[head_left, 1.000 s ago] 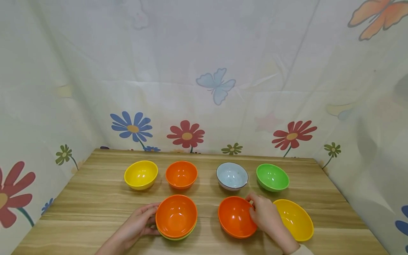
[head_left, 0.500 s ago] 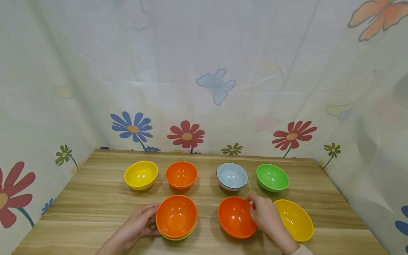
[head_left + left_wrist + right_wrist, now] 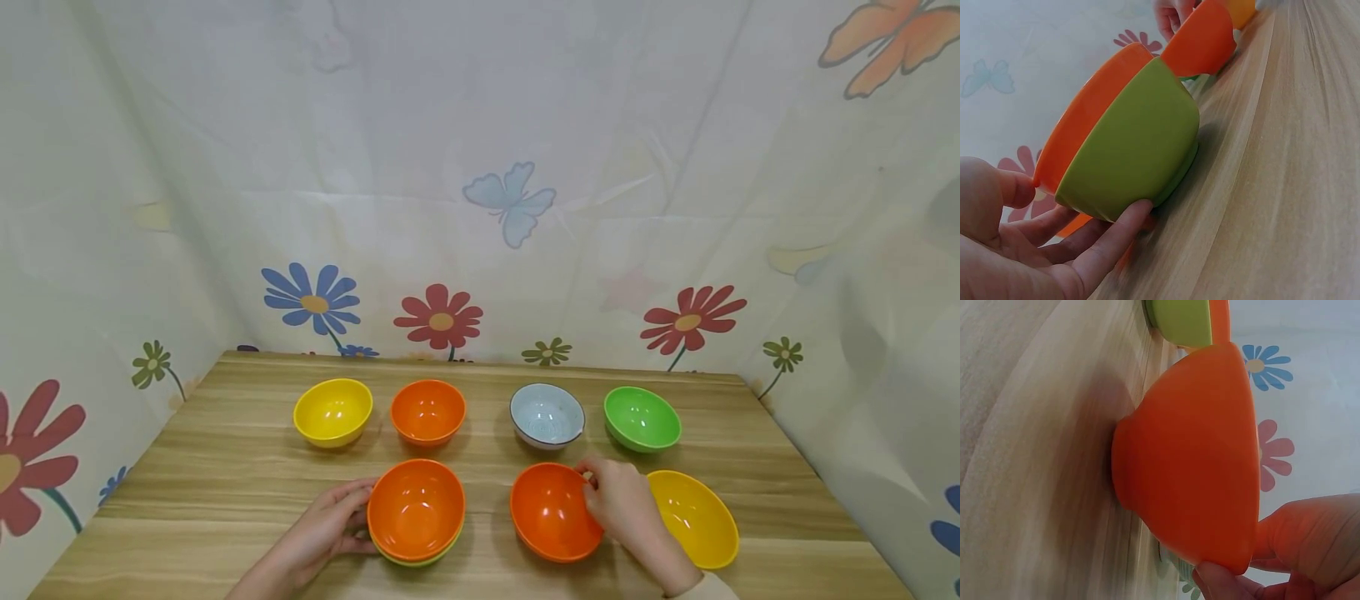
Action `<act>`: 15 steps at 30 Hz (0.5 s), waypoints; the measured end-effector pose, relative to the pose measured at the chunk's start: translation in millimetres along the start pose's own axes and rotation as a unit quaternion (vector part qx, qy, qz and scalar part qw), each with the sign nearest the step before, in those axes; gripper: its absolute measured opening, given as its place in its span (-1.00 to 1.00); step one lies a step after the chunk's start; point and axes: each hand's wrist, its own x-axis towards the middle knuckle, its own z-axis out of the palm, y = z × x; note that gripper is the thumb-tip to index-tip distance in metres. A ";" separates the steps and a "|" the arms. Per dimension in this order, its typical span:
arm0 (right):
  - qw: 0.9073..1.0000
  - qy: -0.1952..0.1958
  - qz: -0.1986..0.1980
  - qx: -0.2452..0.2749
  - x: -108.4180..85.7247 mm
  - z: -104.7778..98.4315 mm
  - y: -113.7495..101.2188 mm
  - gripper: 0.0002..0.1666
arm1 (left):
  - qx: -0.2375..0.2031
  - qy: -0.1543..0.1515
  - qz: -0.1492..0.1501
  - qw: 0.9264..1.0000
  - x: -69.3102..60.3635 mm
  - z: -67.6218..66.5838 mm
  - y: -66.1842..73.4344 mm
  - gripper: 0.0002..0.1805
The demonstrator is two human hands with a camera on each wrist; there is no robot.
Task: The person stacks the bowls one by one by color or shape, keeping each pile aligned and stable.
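Two sets of fingers are each occupied with bowls. On the right hand point(image 3: 626, 504), the thumb and fingers close in a narrow pinch on the rim of a red-orange bowl point(image 3: 557, 512). On the left hand point(image 3: 330, 521), the fingers are spread wider, gripping a stacked pair from the side: the thumb meets the rim of the upper orange bowl point(image 3: 417, 510), while a finger reaches along the outer wall of the lime-green bowl point(image 3: 1138, 140) beneath it.

The pinched bowl stands at the front of the table point(image 3: 187, 492), right of the stack and apart from it. Its inside is glossy, with bright glints near the bottom; its smooth outer wall flares from a narrower foot to a thin rim. I cannot tell whether that foot touches the wood. The upper bowl in the stack is a slightly lighter orange and equally shiny, its rim rising above the matte-looking green wall.

Just beside the right wrist, a wide yellow bowl point(image 3: 696, 521) is partly covered by the forearm. Behind, in a row from left to right, sit a small yellow bowl point(image 3: 333, 414), a small orange bowl point(image 3: 428, 413), a pale blue bowl point(image 3: 547, 417) with a dark rim and a bright green bowl point(image 3: 642, 419). Beyond hangs a pale backdrop point(image 3: 480, 108) printed with flowers and butterflies.
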 end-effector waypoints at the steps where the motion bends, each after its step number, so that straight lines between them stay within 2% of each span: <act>1: 1.000 0.002 -0.002 -0.002 0.3 -0.3 -0.7 -0.79 | 0.000 -0.001 0.001 1.000 -0.1 0.1 -0.1 -0.34; 7: 1.000 0.002 -0.007 -0.015 4.1 -3.2 -8.5 -0.80 | -0.001 0.000 0.001 1.000 -0.2 1.3 1.2 -0.35; 15: 1.000 0.013 -0.025 -0.007 11.8 -7.3 -18.4 -0.79 | 0.002 0.006 -0.006 1.000 -0.9 2.7 2.4 -0.36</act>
